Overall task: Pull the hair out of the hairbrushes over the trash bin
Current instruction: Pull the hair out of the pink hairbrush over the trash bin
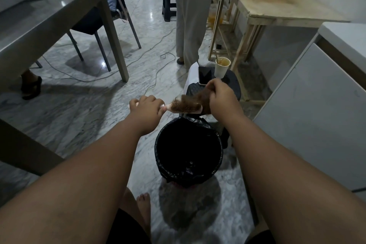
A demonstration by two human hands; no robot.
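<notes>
L hand [147, 108] is fisted around the handle of a pale pink plastic hairbrush [187, 109], held roughly level w/ bristles facing up. R hand [221, 98] is pinched tight on a thick clump of brown hair [200, 97], which stretches from the bristles up to the fingers, still partly caught in the brush head. Brush and hair sit just above the far rim of a round trash bin lined w/ a black plastic bag [189, 151], which stands on the grey marble floor [79, 109] between the forearms. Right behind the hands is a dark plastic stool [231, 81] carrying a black phone [205, 75] and a white paper cup [222, 67], near each other. Further out: grey table [39, 20] at left, light wooden bench [277, 10] at right, another person in pale trousers [190, 22] standing between them.
</notes>
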